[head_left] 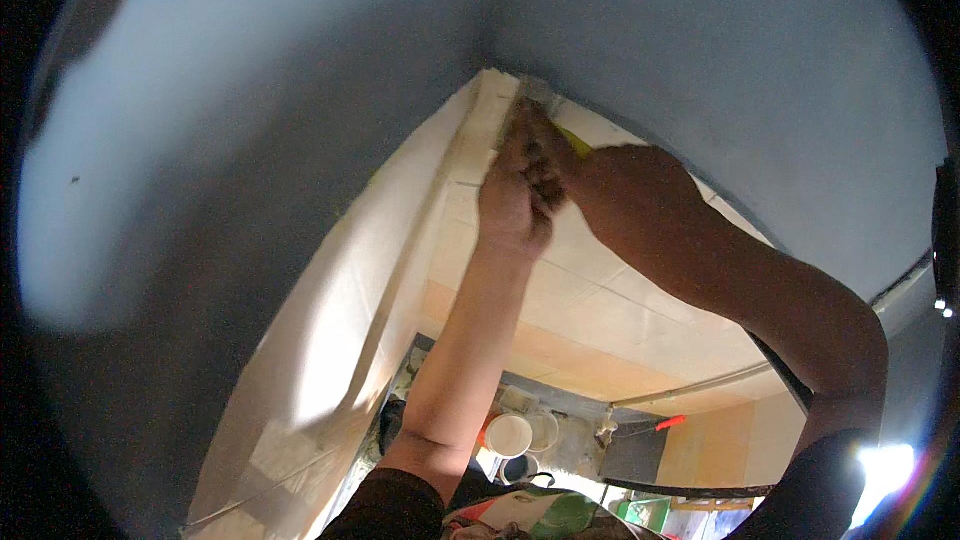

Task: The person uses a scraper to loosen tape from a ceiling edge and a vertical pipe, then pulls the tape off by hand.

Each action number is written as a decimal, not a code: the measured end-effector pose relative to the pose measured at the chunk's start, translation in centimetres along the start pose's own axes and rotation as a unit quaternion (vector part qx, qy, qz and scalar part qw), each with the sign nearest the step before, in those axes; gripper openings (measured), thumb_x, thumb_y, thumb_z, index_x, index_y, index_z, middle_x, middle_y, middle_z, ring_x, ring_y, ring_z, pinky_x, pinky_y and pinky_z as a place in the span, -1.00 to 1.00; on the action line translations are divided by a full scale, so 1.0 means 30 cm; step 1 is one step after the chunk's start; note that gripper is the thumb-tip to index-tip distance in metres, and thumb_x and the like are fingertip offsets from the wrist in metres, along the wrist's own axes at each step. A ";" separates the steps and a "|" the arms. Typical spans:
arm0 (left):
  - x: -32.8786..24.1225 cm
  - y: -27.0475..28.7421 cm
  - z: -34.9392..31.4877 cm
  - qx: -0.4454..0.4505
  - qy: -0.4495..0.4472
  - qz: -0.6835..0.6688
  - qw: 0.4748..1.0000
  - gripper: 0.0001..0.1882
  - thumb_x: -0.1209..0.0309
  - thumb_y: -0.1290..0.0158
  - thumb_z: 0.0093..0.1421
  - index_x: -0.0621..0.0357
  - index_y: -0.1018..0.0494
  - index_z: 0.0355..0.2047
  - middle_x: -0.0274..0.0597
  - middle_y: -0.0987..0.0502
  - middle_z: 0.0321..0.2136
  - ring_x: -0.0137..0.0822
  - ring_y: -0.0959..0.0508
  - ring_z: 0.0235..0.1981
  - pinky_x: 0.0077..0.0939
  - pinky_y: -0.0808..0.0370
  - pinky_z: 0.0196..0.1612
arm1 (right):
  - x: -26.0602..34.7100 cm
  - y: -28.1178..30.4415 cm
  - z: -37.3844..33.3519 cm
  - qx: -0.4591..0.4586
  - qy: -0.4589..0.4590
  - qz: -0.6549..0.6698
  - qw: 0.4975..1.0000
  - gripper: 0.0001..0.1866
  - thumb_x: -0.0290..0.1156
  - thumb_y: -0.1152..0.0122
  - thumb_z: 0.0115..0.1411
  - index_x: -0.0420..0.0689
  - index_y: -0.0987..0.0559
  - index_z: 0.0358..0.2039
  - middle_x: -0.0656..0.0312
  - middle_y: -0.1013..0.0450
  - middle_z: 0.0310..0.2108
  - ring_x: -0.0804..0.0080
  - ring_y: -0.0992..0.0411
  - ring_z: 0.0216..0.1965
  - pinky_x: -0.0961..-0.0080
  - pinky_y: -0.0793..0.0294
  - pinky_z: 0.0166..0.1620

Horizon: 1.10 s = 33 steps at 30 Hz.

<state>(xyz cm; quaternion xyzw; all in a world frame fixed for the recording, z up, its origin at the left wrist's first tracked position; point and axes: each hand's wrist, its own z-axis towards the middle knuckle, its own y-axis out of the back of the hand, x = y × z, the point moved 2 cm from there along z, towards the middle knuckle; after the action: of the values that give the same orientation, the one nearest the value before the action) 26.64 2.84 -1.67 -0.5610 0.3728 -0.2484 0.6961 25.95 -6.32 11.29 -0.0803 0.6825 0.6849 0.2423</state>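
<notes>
Both arms are raised toward the corner where the light tiled walls (585, 265) meet the grey-painted surface above. My left hand (515, 202) is closed, its fingers curled just under the right hand; whatever it grips is hidden. From the right, my right hand (590, 180) reaches across with bent fingers, closed around a yellow object (574, 143) that shows only as a small strip. Blur and the fingers conceal its kind. Right above the fingertips, a greyish patch (538, 90) lies at the tile's top edge.
A pipe or trim strip (405, 270) runs down the left tiled wall. Below are a white bucket (508, 436), a dark container (517, 470), a tap (606, 427) and a red-handled object (670, 423). A green crate (648, 513) stands lower right.
</notes>
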 end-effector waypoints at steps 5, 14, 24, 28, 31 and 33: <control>-0.080 0.027 0.051 0.097 -0.018 -0.009 0.995 -0.67 0.18 0.05 0.49 0.03 -0.48 0.13 -0.31 -0.62 -0.19 -0.42 -0.60 -0.21 -0.46 -0.62 -0.09 | 0.026 0.030 0.039 -0.069 0.047 0.014 0.996 -0.51 -0.41 0.00 0.37 -0.26 -0.27 0.28 -0.04 -0.57 -0.51 -0.02 -0.63 -0.47 0.14 -0.67 -0.45; -0.060 0.068 0.123 0.055 -0.012 -0.006 0.998 -0.69 0.18 0.10 0.52 0.06 -0.52 0.04 -0.34 -0.62 -0.20 -0.38 -0.60 -0.14 -0.42 -0.58 -0.02 | -0.011 -0.021 0.082 -0.033 0.029 0.010 0.999 -0.72 -0.45 -0.11 0.29 -0.28 -0.53 -0.03 -0.02 -0.60 -0.49 0.06 -0.65 -0.44 0.16 -0.68 -0.42; 0.051 0.046 -0.070 -0.049 0.091 0.134 0.986 -0.50 -0.05 0.04 0.46 0.17 -0.49 -0.02 -0.21 -0.57 -0.32 -0.34 -0.61 -0.31 -0.41 -0.66 -0.27 | -0.049 -0.139 -0.102 -0.043 -0.029 0.036 0.998 -0.23 -0.51 -0.13 0.28 -0.28 -0.07 0.46 -0.01 -0.57 -0.51 0.14 -0.61 -0.48 0.24 -0.62 -0.45; 0.112 0.115 -0.272 -0.136 0.073 0.315 0.936 -0.52 -0.05 -0.10 0.37 0.17 -0.54 -0.09 -0.19 -0.54 -0.17 -0.25 -0.57 -0.14 -0.29 -0.61 -0.09 | -0.038 -0.222 -0.573 0.007 -0.057 0.072 0.996 -0.22 -0.36 -0.12 0.33 -0.14 -0.03 0.48 0.03 -0.52 -0.60 0.09 -0.57 -0.58 0.09 -0.60 -0.49; 0.042 0.162 -0.244 -0.131 -0.237 0.430 0.861 -0.59 0.10 -0.07 0.42 0.28 -0.56 -0.18 -0.08 -0.59 -0.27 -0.22 -0.62 -0.26 -0.34 -0.61 -0.15 | 0.056 -0.235 -0.966 -0.009 -0.097 0.154 0.983 -0.19 -0.27 -0.19 0.35 -0.02 -0.04 0.52 0.08 -0.46 -0.69 0.08 -0.49 -0.66 0.16 -0.51 -0.52; -0.035 0.057 -0.149 -0.109 -0.467 0.558 0.677 -0.52 0.13 -0.06 0.42 0.41 -0.50 0.00 0.15 -0.58 -0.08 -0.01 -0.59 -0.04 -0.23 -0.53 0.07 | 0.103 -0.261 -1.242 -0.036 -0.176 0.314 0.932 -0.20 -0.44 -0.23 0.31 -0.03 -0.11 0.49 0.00 -0.52 -0.59 0.08 -0.55 -0.60 0.17 -0.54 -0.49</control>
<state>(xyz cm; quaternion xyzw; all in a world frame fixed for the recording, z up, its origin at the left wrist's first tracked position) 22.32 1.41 -3.47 -0.3638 0.2670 0.5226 0.7234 18.50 -42.30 0.86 0.2512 0.5942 0.7532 0.1285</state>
